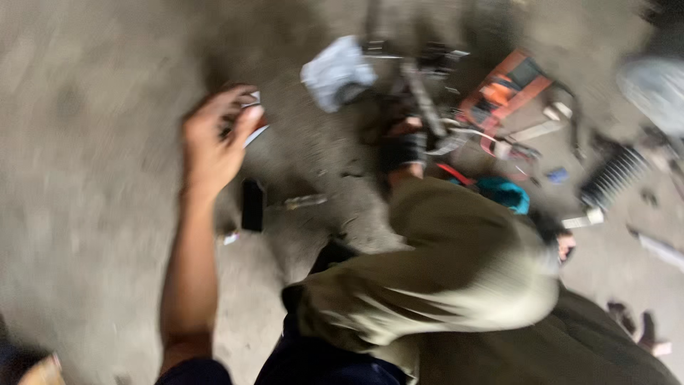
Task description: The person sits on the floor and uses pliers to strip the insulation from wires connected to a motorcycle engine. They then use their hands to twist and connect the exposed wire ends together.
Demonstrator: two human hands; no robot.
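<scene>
We look down at a rough concrete floor (92, 178), and the picture is blurred by motion, so small details are not sure. Our left hand (214, 139) is stretched forward over the floor, with the fingers curled around a small flat thing, white with a red edge (254, 128); it looks like a card or a thin packet, but we cannot tell exactly what it is. The thing sits at the fingertips, on the far side of the palm, and its long axis seems to run slanted, from the thumb toward the upper right. So the grasp is a pinch at the tips, not a full fist. Our right hand is mostly hidden behind the bent knee in olive trousers (456, 271); only a small part shows at the right of the knee (566, 244), and we cannot tell if it is closed or released. Just below the left hand a dark rectangular object (252, 204) lies on the floor, apart from the fingers. Farther ahead lie a pale cloth (336, 71), an orange tool case (506, 89) and a black ribbed hose (614, 175), all well apart from the left hand, which is clearly the nearer one to the flat thing.
</scene>
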